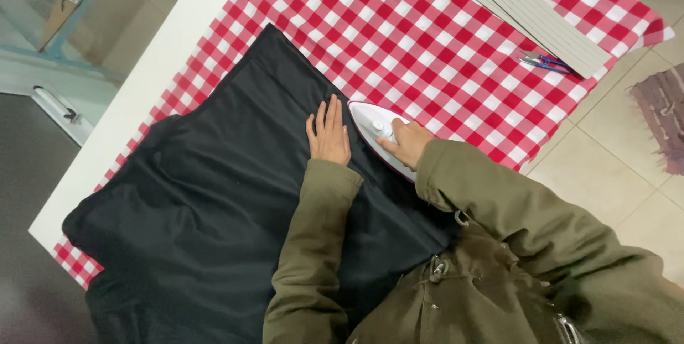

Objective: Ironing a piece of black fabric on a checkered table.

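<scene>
Red-and-white checked cloth (427, 38) covers your white table (153, 66), which runs diagonally from the near left corner to the far right corner of the view; pale floor tiles (613, 152) lie off its right edge.

A black garment (214, 201) is spread over the near half of the table, its far point reaching toward the centre of the cloth and its near end hanging past the near edge.

Your left hand (328, 132) lies flat and open on the garment, fingers together and pointing toward the far edge, gripping nothing. Just beside it, your right hand (407, 141) is clenched around the handle of a white iron (377, 130) with a dark red rim. The iron's long axis runs diagonally, tip toward the far left, heel toward your right sleeve. It sits at the garment's right edge, partly over the checked cloth.

Open checked cloth extends ahead of the iron's tip toward the far edge. A stack of grey strips (527, 9) lies along the far right corner, with small blue-handled snips (543, 63) just beside it, both well apart from the iron.
</scene>
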